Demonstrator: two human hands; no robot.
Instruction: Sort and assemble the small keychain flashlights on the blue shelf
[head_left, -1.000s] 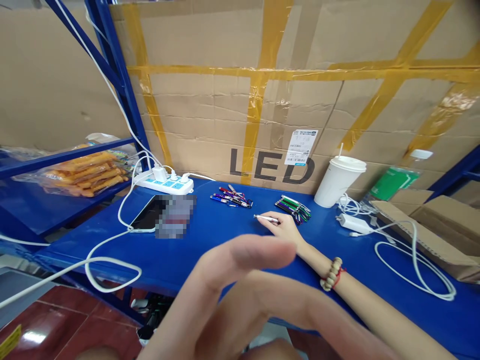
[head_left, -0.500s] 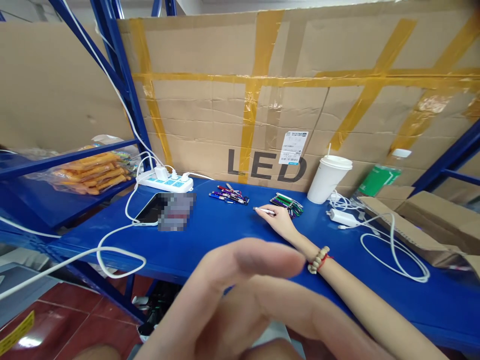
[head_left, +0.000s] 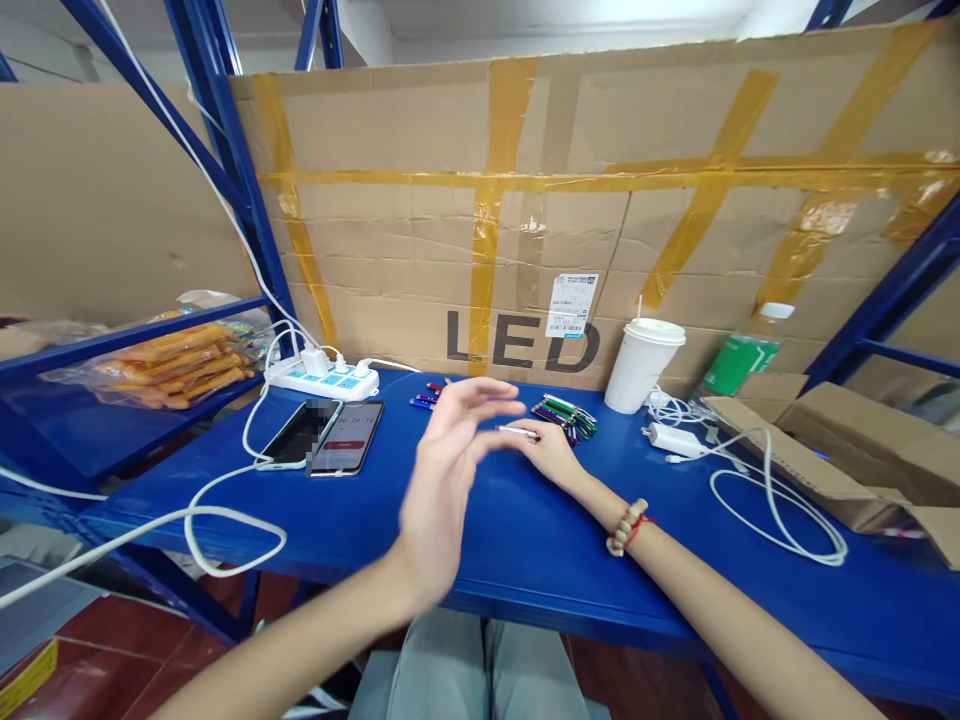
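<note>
My right hand [head_left: 553,455] pinches a slim silver tube [head_left: 517,432]; my left hand [head_left: 442,480] curves by its left end, fingers apart.

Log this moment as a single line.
left hand: open, near silver pen, contact unclear | right hand: holding it | behind: green and purple pens | rest: white cup, bottle, open box

Beads and Red Cord at the Right Wrist

From my remote seat I see a bracelet [head_left: 627,528] of chunky, rounded, pale tan beads above the right hand [head_left: 555,455], with a thin red cord [head_left: 642,520] beside it. The left hand [head_left: 439,490] and both forearms [head_left: 739,612] are bare. Below, I make out pale grey-green trousers [head_left: 446,665].
</note>
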